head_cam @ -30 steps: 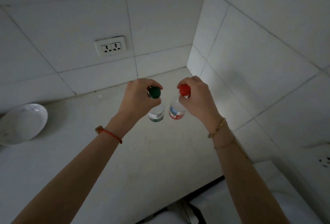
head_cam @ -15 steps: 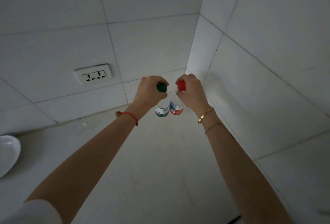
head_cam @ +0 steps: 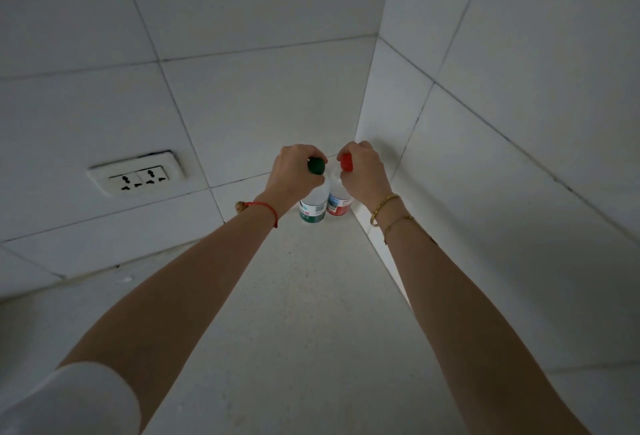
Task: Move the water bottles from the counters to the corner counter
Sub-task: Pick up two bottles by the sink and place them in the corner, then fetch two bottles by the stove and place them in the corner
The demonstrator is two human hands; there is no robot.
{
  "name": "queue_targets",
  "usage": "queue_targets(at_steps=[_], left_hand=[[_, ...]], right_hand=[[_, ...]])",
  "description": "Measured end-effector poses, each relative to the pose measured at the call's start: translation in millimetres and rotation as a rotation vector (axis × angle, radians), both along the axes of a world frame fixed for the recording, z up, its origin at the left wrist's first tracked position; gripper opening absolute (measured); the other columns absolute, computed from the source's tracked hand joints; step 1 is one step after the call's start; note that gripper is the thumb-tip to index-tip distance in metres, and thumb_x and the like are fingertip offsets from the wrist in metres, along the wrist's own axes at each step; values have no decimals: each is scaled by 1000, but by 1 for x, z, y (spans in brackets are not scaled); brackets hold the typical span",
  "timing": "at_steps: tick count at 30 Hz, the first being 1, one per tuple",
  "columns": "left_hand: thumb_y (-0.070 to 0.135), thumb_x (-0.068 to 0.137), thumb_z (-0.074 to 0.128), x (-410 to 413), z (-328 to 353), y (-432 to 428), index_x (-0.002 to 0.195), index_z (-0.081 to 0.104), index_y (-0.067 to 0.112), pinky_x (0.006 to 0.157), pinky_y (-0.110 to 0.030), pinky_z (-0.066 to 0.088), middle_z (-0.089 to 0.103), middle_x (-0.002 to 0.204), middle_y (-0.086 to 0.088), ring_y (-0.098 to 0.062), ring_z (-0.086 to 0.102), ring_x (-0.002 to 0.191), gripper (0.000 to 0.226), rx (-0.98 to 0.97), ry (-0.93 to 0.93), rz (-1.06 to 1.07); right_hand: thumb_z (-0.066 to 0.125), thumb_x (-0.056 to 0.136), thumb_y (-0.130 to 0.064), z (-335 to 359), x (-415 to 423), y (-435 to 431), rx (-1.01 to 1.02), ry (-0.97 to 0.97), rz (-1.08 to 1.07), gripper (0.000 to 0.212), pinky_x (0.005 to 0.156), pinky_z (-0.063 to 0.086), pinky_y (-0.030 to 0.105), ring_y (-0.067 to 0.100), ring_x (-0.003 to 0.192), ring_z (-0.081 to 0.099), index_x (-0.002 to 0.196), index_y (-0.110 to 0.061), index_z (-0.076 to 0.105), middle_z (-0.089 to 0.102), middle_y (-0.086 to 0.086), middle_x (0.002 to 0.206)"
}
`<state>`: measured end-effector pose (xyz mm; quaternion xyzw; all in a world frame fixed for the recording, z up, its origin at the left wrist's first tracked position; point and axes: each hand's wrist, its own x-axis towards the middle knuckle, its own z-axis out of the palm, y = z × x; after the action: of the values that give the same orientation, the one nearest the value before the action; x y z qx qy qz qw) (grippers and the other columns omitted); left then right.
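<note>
Two small clear water bottles stand upright side by side deep in the corner of the pale counter (head_cam: 304,313). The green-capped bottle (head_cam: 313,207) has a green label, and my left hand (head_cam: 294,175) grips it around the neck just under the cap. The red-capped bottle (head_cam: 338,204) carries a red label and is nearest the right wall; my right hand (head_cam: 362,171) is closed around its neck. The bottles' bases seem to be at the counter surface, though I cannot tell if they touch it.
White tiled walls meet at the corner right behind the bottles. A double wall socket (head_cam: 138,176) sits on the back wall to the left. The right wall runs close along my right forearm.
Both hands have carried the bottles farther forward into the corner and lower toward the counter. The view has tilted up, so the white bowl at the left has left the frame.
</note>
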<state>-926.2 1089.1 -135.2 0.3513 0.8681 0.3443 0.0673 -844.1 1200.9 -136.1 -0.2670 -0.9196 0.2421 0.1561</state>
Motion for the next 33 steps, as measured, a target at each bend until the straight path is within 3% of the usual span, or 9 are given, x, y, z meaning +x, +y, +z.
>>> queue_targets(at_steps=[12, 16, 25, 31, 33], left_hand=[[2, 75, 69, -22, -20, 27, 102, 69, 14, 77, -18, 42, 70, 101, -2, -12, 58, 87, 29, -9, 17, 4], [5, 79, 67, -24, -27, 34, 107, 65, 16, 81, -22, 41, 66, 108, -1, -17, 57, 101, 31, -33, 61, -17], [2, 82, 63, -25, -28, 37, 126, 56, 16, 102, -32, 42, 60, 126, -3, -23, 51, 119, 47, -34, 13, 10], [9, 84, 64, -11, -14, 16, 133, 50, 16, 105, -38, 42, 56, 133, -3, -21, 53, 120, 51, 3, -48, -7], [12, 87, 61, -4, -8, 3, 132, 51, 16, 105, -33, 40, 55, 134, -3, -21, 52, 121, 47, 11, -37, -9]], right_hand=[[58, 84, 3, -30, -36, 32, 50, -5, -2, 26, 86, 43, 24, 27, 100, 56, 108, -7, 57, 54, 14, 113], [58, 86, -1, -30, -42, 36, 32, -21, -12, 29, 82, 40, 22, 28, 100, 56, 114, -5, 52, 49, 17, 120], [62, 87, -12, -31, -36, 33, -14, -66, 24, 55, 103, 43, 36, 34, 121, 48, 136, -7, 38, 39, 18, 139], [55, 91, -20, -13, -18, 24, 32, -48, -3, 50, 104, 39, 39, 33, 127, 41, 136, -7, 39, 43, 17, 138], [50, 94, -25, -8, -8, 18, 81, -56, 3, 43, 101, 39, 38, 33, 123, 43, 133, -8, 42, 48, 16, 133]])
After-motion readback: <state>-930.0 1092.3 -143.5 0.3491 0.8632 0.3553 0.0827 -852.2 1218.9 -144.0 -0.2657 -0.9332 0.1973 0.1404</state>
